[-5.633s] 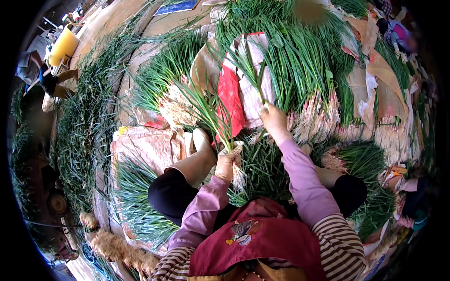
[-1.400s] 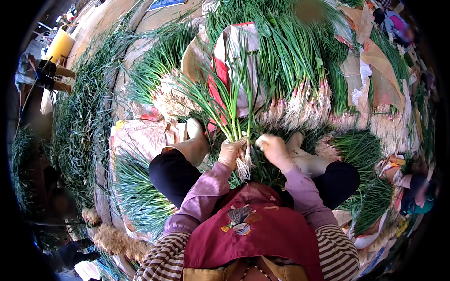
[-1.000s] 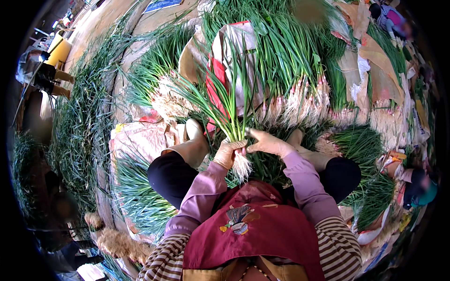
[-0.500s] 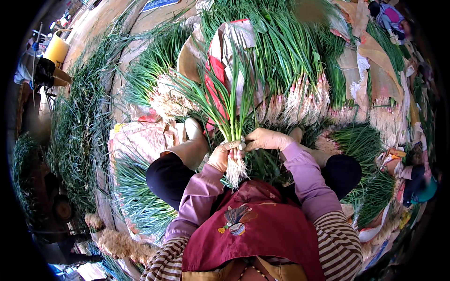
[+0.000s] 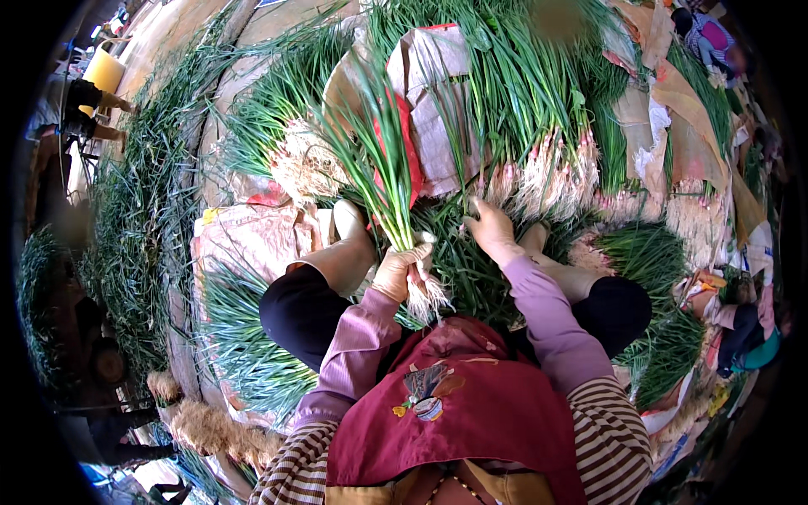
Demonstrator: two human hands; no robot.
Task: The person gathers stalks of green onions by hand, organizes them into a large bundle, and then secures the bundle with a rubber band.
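Note:
My left hand [image 5: 400,269] is wrapped round a bunch of green onions [image 5: 389,189] just above their roots. Pale roots [image 5: 427,295] hang below the fist, and the leaves slant up to the left. To the right, apart from the bunch, my right hand [image 5: 491,227] has its fingers drawn together. A few thin green onion leaves [image 5: 459,160] rise from its fingertips, though the grip is partly hidden. Under and between both hands lies a heap of loose green leaves [image 5: 471,273].
Rooted green onions [image 5: 539,93] lie in a pile ahead, with another bundle [image 5: 307,160] ahead left. Trimmed-looking green onions [image 5: 257,337] rest beside my left knee. A pinkish sack [image 5: 257,244] is near my left boot [image 5: 349,231]. Other people [image 5: 711,42] sit along the right.
My right hand has left the bunch and moved right and forward with a few thin leaves. The bunch in my left hand now tilts further left.

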